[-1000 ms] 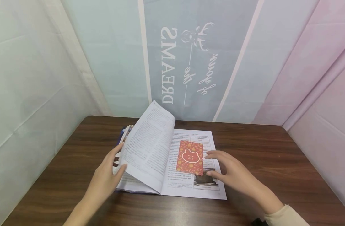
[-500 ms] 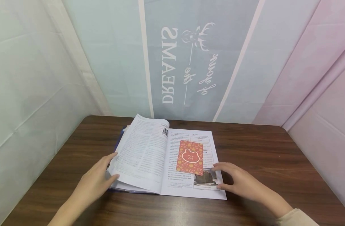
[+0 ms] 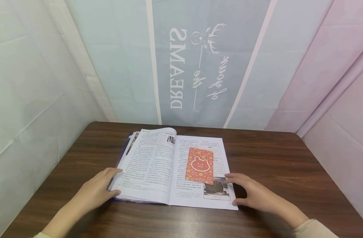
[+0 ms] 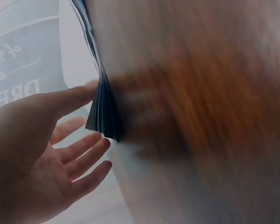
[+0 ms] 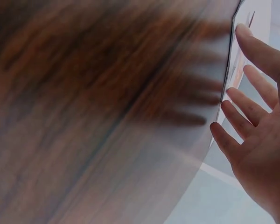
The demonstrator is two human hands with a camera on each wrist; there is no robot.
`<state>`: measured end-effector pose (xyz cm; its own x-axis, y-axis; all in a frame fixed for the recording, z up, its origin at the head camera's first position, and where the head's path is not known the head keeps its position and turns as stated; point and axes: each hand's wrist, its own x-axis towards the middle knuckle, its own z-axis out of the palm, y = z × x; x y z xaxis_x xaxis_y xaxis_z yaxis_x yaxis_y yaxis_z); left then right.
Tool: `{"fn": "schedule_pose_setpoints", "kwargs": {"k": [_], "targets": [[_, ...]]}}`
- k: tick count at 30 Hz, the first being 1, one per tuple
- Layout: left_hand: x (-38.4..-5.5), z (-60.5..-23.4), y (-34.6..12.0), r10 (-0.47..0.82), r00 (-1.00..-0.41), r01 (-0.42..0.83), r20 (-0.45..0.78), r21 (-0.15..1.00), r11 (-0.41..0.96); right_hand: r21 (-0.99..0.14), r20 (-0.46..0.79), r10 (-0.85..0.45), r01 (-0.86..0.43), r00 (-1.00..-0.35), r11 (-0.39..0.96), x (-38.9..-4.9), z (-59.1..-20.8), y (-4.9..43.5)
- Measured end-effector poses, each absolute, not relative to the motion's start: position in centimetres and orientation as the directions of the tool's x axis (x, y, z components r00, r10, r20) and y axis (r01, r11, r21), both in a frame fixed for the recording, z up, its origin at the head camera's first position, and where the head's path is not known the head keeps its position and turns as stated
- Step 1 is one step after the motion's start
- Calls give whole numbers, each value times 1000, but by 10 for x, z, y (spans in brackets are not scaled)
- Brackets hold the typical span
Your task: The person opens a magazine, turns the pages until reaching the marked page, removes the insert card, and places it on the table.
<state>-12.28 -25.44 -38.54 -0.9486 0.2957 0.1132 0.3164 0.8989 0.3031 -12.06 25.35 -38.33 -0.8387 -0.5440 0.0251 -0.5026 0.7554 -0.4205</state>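
Note:
An open magazine (image 3: 157,175) lies on the table, its left pages slightly curved near the spine. On its right page rests a red card (image 3: 199,165) with a bear face. My left hand (image 3: 93,188) is at the lower left edge, thumb and fingertips touching the page there. The left wrist view shows the thumb against the page stack (image 4: 104,112), with the other fingers loosely extended. My right hand (image 3: 254,193) touches the lower right edge with thumb and fingertips. In the right wrist view its fingers (image 5: 245,105) are spread and relaxed beside the magazine's edge.
The dark wooden table (image 3: 273,155) extends around the magazine on both sides. A printed curtain (image 3: 196,66) with reversed lettering hangs behind it. Pale fabric (image 3: 29,82) stands at the left, and pinkish fabric (image 3: 347,89) at the right.
The lifted page has come down flat onto the left side, with my left hand moving left and down. My right hand has moved from beside the card to the lower right edge.

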Motion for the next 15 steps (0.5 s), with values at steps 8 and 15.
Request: {"fn": "schedule_pose_setpoints", "kwargs": {"k": [8,15], "targets": [[-134,-395,-271,374,-924,377,77,333,864,-438,12,-538,-488,-843,755,-123,-385,256],[-138,-398,-280,429,-901,425,60,317,848,-448,44,-536,-496,-843,744,-132,-384,254]]}}
